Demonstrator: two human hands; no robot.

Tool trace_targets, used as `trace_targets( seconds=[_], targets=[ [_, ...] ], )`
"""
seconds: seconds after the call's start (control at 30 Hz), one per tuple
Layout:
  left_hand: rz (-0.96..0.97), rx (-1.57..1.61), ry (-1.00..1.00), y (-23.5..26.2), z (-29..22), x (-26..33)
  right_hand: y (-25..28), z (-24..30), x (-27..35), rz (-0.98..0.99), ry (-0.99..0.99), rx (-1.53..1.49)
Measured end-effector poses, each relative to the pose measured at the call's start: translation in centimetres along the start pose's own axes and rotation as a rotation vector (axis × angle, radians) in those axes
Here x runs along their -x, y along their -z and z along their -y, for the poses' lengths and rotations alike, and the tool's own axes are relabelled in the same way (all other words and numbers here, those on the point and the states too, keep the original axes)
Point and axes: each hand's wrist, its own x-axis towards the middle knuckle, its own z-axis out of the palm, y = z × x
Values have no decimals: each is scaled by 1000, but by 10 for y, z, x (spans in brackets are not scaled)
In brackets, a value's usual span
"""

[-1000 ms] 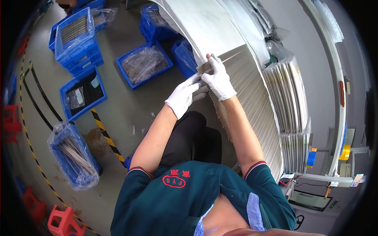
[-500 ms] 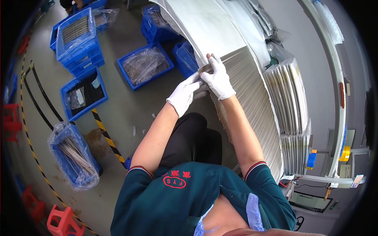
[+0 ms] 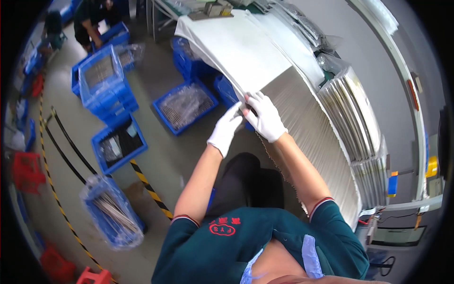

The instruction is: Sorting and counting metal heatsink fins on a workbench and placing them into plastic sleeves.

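Both my hands wear white gloves and meet at the left edge of a table covered with white sheeting (image 3: pixel 236 47). My left hand (image 3: pixel 224 130) is closed, its thumb and fingers pinched together near the fingertips of my right hand. My right hand (image 3: pixel 266 118) curls inward beside it, with bare fingertips showing through the glove. Something small and greyish sits between the fingers, too blurred and covered to name. Right beside my right hand lies a broad layer of thin grey metal rods (image 3: pixel 309 123), packed side by side, their ends forming a ragged edge toward me.
Wrapped stacks of metal strips (image 3: pixel 352 118) stand along the table's right side. On the floor at left are a blue crate of bagged rods (image 3: pixel 184 106), a crate with black contents (image 3: pixel 120 144), and a plastic-lined bin (image 3: pixel 113 213). Another person (image 3: pixel 90 23) bends over crates far left.
The view has tilted, showing more of the table's far end. My left hand's fingers, earlier spread under the rods' edge, now pinch beside my right fingertips. My right hand has curled in.
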Motion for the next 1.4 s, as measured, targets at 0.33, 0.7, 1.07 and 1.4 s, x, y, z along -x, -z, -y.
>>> trace_targets(
  seconds=[0.33,0.7,1.07,1.4],
  targets=[
    [-103,-222,-18,45,-6,11,64,-30,87,11,-119,76],
    [-437,-213,407,116,74,142,71,-226,4,-250,-325,631],
    [-620,-394,423,132,50,136,73,-267,-73,45,-784,612],
    [-500,-390,367,108,52,121,128,-240,-93,-93,-515,651]
  ],
)
